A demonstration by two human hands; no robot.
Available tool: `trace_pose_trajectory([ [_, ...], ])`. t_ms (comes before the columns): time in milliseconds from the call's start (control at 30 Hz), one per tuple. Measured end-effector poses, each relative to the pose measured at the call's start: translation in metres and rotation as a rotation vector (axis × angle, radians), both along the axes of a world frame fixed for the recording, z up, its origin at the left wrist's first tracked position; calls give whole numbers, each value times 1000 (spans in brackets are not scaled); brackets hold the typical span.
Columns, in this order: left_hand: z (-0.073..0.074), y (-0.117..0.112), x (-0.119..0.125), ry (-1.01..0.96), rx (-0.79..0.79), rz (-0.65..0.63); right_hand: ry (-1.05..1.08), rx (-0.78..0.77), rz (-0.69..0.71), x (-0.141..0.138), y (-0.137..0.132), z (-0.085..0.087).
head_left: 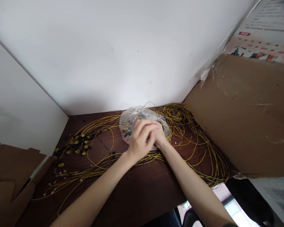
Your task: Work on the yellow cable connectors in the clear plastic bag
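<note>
My left hand (142,138) is curled in front of my right hand (159,134), and the two meet above a clear plastic bag (126,123). The left fingers are bent inward, with slight blur; whatever they hold is hidden. Most of the right fingers disappear behind the left hand. Inside and on the bag lie small black and yellow parts, too small to name. Thin yellow cables (101,123) run out on both sides of the bag. At their left ends sit several black connectors with yellow tabs (77,151).
A tangled coil of yellow cable (176,112) lies at the back right of the dark brown table (137,189). White panels (123,56) stand behind and at left. A large cardboard sheet (246,116) closes the right side; more cardboard (11,176) is at lower left.
</note>
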State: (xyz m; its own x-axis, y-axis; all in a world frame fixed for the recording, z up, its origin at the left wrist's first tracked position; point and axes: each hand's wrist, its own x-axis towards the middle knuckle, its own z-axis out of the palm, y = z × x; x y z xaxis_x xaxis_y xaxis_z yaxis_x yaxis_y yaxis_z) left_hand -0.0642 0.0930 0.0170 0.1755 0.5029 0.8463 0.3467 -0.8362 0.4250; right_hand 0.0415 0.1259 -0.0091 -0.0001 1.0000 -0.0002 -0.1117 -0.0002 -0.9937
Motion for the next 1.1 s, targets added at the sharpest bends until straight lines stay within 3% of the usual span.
trace_pose_trajectory([
  [133,-22,23,-14,-244,-320,123,113,115,-47,-1,2,-2],
  [300,-41,34,-15,-384,-588,-20,22,221,-48,-2,1,-5],
  [500,-40,36,-15,-442,-659,-104,-37,218,-38,-2,-2,-3],
  [1100,-42,37,-15,-469,-696,-69,-120,223,-64,3,1,-5],
])
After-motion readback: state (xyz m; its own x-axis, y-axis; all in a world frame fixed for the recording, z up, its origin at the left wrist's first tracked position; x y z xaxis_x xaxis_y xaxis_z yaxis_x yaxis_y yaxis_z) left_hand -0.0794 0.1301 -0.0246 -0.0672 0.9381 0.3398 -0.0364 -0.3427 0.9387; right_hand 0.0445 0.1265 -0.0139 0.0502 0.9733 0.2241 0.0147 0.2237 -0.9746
